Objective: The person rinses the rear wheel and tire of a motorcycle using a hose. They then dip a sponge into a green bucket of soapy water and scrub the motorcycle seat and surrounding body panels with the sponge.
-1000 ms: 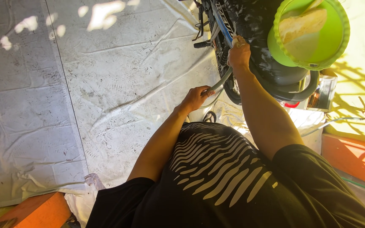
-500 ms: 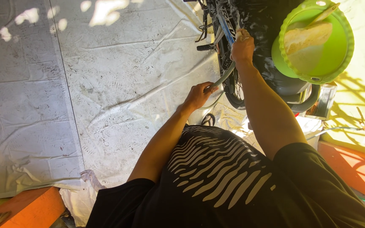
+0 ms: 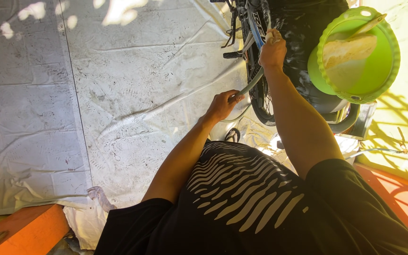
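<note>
Gripping a grey flexible rubber hose [image 3: 250, 86], the left hand [image 3: 221, 106] is closing its fingers round the hose's near stretch, just left of the rear wheel of a soapy black motorcycle [image 3: 303, 42]. The right hand [image 3: 273, 51] is reaching farther up, its fingers curling tightly over something pale against the bike's frame, where the hose's far end seems to be running; exactly what it is clasping is too small to tell. The hose is bending in a soft arc between the two hands, so it is likely behaving as light, limp and wet, probably slippery; holding it close to the end and again lower down, as both hands are doing, is looking like the steadiest grip. A bright green round plastic basin [image 3: 359, 52] with pale suds is sitting on the bike's seat, to the right. A crumpled white tarpaulin sheet [image 3: 133, 94] is covering the ground to the left, and an orange painted kerb [image 3: 29, 229] is showing at the near left corner.
</note>
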